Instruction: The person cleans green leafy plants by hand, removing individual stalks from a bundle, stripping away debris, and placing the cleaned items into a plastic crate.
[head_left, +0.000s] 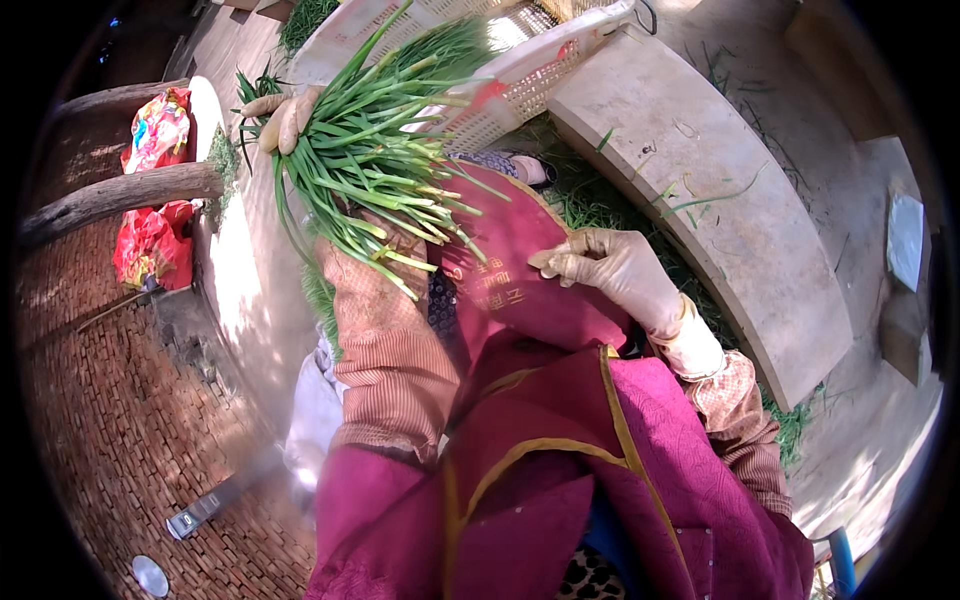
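My left hand (289, 124) is stretched out at the upper left, gripping a thick bunch of long green chives (375, 161). Their pale cut ends fan out to the right and down, over my left forearm and the dark red apron (517, 225). Most of that palm is hidden behind the leaves. In a pale, thin glove, my right hand (611, 270) hovers over or rests on the apron at my lap; which of these I cannot tell. Its thumb and fingertips are drawn together, with nothing visible between them. Patterned sleeve covers are on both forearms.
A white plastic crate (525, 94) stands ahead, beyond the bunch. Right of my legs lies a long, low stone-like slab (690, 172) with stray leaves. Loose greens (592, 210) litter the ground beside it. At left are a log (127, 199), red plastic bags (154, 240) and brickwork (150, 420).
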